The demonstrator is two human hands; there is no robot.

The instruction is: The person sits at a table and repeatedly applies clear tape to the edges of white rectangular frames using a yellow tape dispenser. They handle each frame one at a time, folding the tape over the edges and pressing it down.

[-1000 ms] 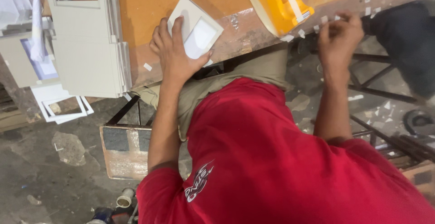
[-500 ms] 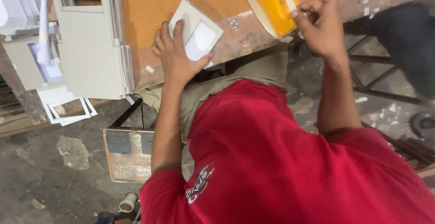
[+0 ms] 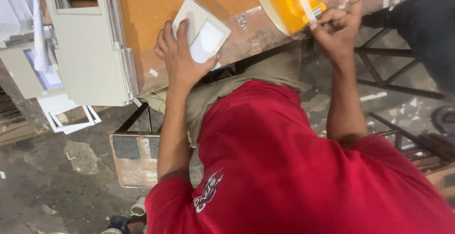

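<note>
I am looking down over my red shirt (image 3: 303, 167) at the edge of the orange workbench (image 3: 156, 11), and my left hand (image 3: 182, 58) is pressing flat on a small pale grey box with a white window panel (image 3: 204, 37), fingers spread over its near corner and thumb hooked along its lower side, so the box is lying pinned at the bench edge just in front of my body. My right hand (image 3: 336, 28) is reaching up to the yellow tape dispenser (image 3: 284, 2) at the bench's right end, thumb and fingertips pinched together on the free end of the cream tape strip (image 3: 303, 2) coming off it; the other fingers are curled in. To do this well, I judge I should be drawing the strip out smoothly and in line with the roll, keeping the pinch near the tip so little adhesive is fouled, and tearing against the dispenser's cutter rather than twisting. I would also be keeping steady downward pressure with the left palm, since the box is sitting close to the edge and could slide off. A stack of larger grey window boxes (image 3: 87, 44) is standing well apart on the left, clear of both hands.
</note>
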